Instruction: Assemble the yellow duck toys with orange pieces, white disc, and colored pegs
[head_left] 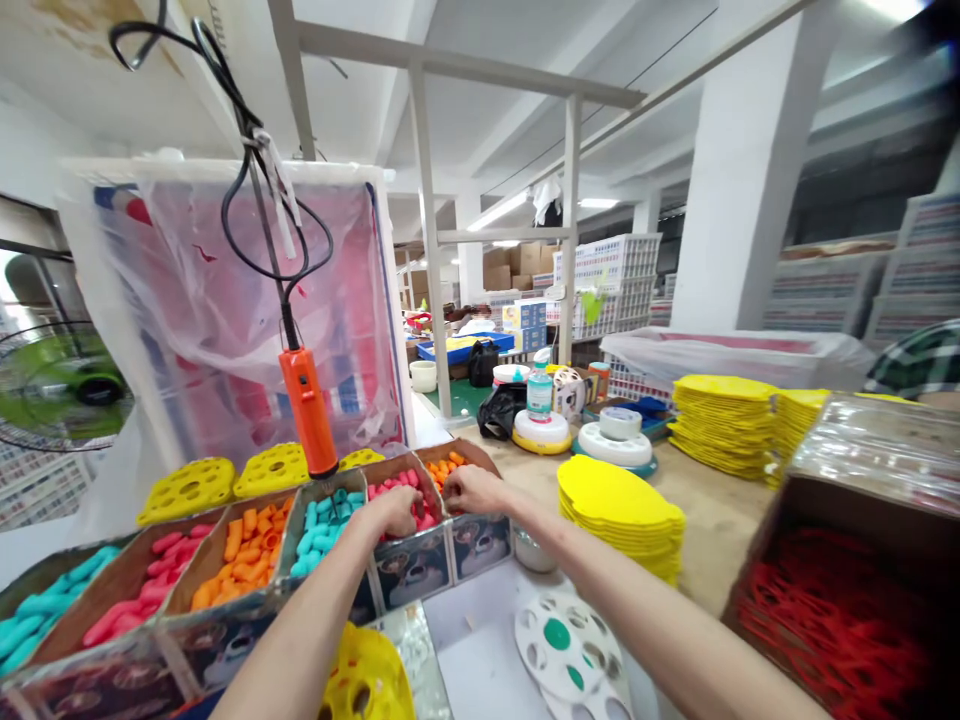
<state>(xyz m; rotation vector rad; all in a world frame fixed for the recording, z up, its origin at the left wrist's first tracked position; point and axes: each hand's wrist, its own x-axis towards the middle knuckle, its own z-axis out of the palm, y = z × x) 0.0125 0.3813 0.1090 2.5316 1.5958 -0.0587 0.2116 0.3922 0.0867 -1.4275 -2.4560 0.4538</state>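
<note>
My left hand point(397, 512) reaches into a cardboard compartment of pink plastic pieces point(405, 480), its fingers curled down among them. Beside it, my right hand point(474, 490) dips into the far-right compartment, at the small orange plastic pieces point(444, 466). Its fingers are bent and drawn together. Whatever the fingertips of either hand hold is hidden. Just left of my left hand are turquoise pieces point(322, 525) in their own compartment, with an orange electric screwdriver point(309, 410) hanging over them. Below my forearms lie a yellow plastic part with holes point(371, 675) and a white disc with round holes point(566, 640).
More compartments with orange, pink and turquoise pieces point(56, 600) run to the left. Stacked yellow plates point(621, 515) stand right of my right forearm. A box of red strips point(840, 610) is at the right edge. A bottle point(538, 392) sits on a round yellow-and-white part behind.
</note>
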